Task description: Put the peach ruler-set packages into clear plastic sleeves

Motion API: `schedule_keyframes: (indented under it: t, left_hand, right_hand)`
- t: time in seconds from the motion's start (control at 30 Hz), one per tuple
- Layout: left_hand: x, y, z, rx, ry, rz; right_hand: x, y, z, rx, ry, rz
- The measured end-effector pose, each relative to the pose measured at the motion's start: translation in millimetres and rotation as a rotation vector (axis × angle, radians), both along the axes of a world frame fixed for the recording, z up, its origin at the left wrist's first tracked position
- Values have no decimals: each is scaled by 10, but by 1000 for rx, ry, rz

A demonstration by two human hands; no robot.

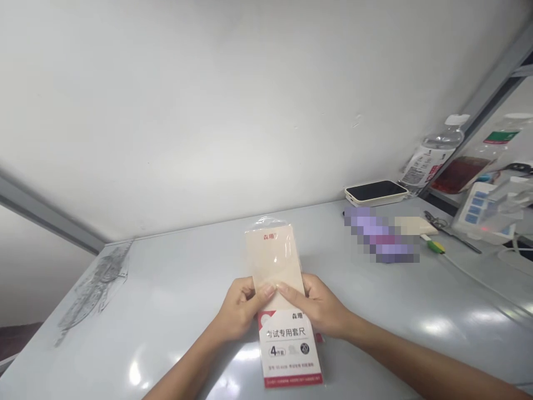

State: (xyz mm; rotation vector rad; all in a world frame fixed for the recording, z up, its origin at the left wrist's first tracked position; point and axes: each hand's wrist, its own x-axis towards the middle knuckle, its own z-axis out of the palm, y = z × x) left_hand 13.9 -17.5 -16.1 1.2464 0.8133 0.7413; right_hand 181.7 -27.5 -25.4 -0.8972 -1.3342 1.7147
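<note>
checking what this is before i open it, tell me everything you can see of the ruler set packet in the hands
The ruler set packet is a tall, narrow, clear plastic sleeve, crinkled at its far end, with cream-coloured contents bearing a small red mark. Its near part is a white card edged in red, with Chinese print reading exam ruler set and round 4 and 20 badges. The left hand and right hand grip it around the middle, above a pale tabletop.
</note>
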Motion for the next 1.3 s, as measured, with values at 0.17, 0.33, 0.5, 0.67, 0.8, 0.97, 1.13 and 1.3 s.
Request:
schedule_keyframes:
  t: [0.17, 0.33, 0.5, 0.67, 0.8, 0.97, 1.13, 1.3]
  left_hand:
    - [39, -10, -18, 57, 147, 72]
    - [8, 60, -77, 159, 442, 156]
    - [-66, 116, -79, 334, 778, 251]
    - [-90, 132, -100, 391, 939, 215]
    - [-105, 151, -106, 413, 944, 212]
    - [-106, 152, -35, 475, 911, 177]
    - [-85, 117, -27, 539, 928, 55]
    - [-105, 108, -63, 571, 992, -15]
  right_hand:
    - [14, 35, 14, -5, -85, -12]
    - [86, 143, 49, 88, -217, -129]
    - [198, 214, 5, 169, -610, -142]
    - [294, 247, 9, 344, -1172, -100]
    - [339, 270, 91, 336, -1093, -86]
    - [299, 231, 132, 438, -931, -27]
    - [207, 130, 88, 601, -938, 93]
    - [205, 95, 75, 644, -940, 201]
